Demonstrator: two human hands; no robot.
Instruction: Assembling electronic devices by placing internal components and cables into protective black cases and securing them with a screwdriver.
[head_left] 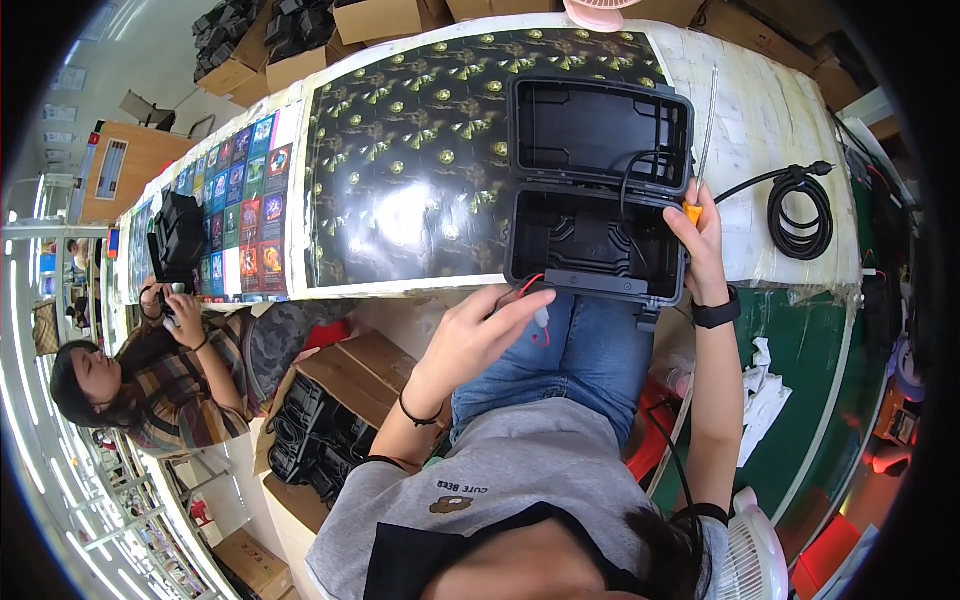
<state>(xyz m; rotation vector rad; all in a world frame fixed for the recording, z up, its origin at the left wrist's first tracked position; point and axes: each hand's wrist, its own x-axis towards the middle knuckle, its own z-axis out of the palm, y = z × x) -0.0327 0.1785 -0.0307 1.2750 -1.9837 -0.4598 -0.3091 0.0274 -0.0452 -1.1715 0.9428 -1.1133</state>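
An open black plastic case (568, 284) sits at the table's front edge before me, its hinged lid (600, 132) laid back on the far side. At its front left corner my left hand (478, 335) has fingers closed on a thin red-and-black wire (533, 282). A small white connector (542, 317) hangs just below these fingers. At the case's right side my right hand (706, 250) grips a screwdriver (711, 112) with an orange handle and a long metal shaft pointing away from me. A black cable (745, 185) passes by this hand; its contact with the fingers is hidden.
The cable's coil (800, 218) lies on the table to the right. A dark patterned mat (400, 150) covers the middle. At the left, a co-worker (175, 380) handles another black case (180, 240). Cartons (365, 375) of black parts stand below; a white fan (755, 550) is at lower right.
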